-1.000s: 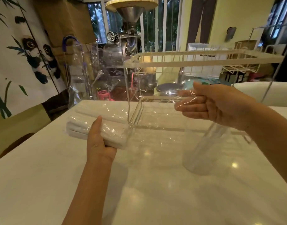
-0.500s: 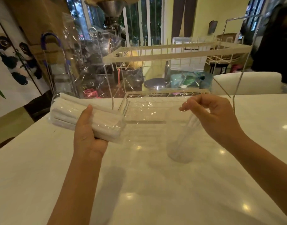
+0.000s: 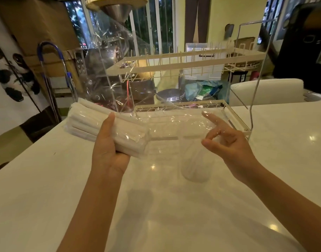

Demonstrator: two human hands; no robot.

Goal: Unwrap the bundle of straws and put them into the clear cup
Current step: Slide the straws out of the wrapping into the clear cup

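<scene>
With the left hand [image 3: 108, 151] in a firm grip around the bundle of straws [image 3: 105, 127] above the tabletop's [image 3: 47, 188] far left edge, the right hand [image 3: 227, 142], fingers loosely parted, should pinch the clear wrap [image 3: 167, 124] and peel it away from the bundle, clear of the cup [image 3: 196, 160].

Left hand [image 3: 108, 151] clenched with thumb up; right hand [image 3: 227, 142] raised, fingers spread.

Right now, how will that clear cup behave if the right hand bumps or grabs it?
The clear cup looks thin-walled and empty, so it is probably very light and would slide or tip at a nudge. It is tall for its base, which suggests easy toppling. The walls may flex under a firm squeeze from the right hand.
</scene>
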